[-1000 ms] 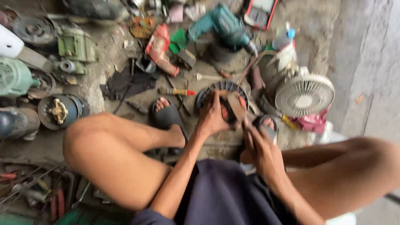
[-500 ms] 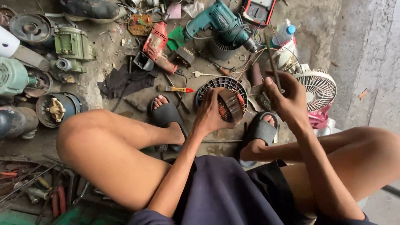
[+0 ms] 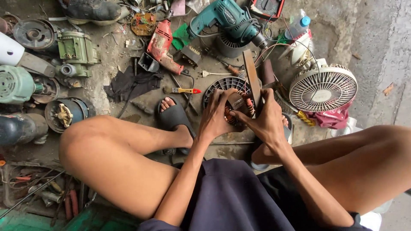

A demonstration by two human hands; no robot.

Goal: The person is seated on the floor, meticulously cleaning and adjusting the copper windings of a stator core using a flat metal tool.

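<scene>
You sit on a stained concrete floor (image 3: 376,47). On it lie a teal drill (image 3: 227,17), a red drill (image 3: 160,45), a small white fan (image 3: 323,87), a green motor (image 3: 77,51), a black rag (image 3: 130,83) and a yellow-handled screwdriver (image 3: 186,90).

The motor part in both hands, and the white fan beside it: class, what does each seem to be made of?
Motor part: apparently dull dark metal with coppery wire windings, reddish-orange coils showing between the left hand and right hand. White fan: probably plastic, with a matte, evenly moulded ribbed grille.
</scene>
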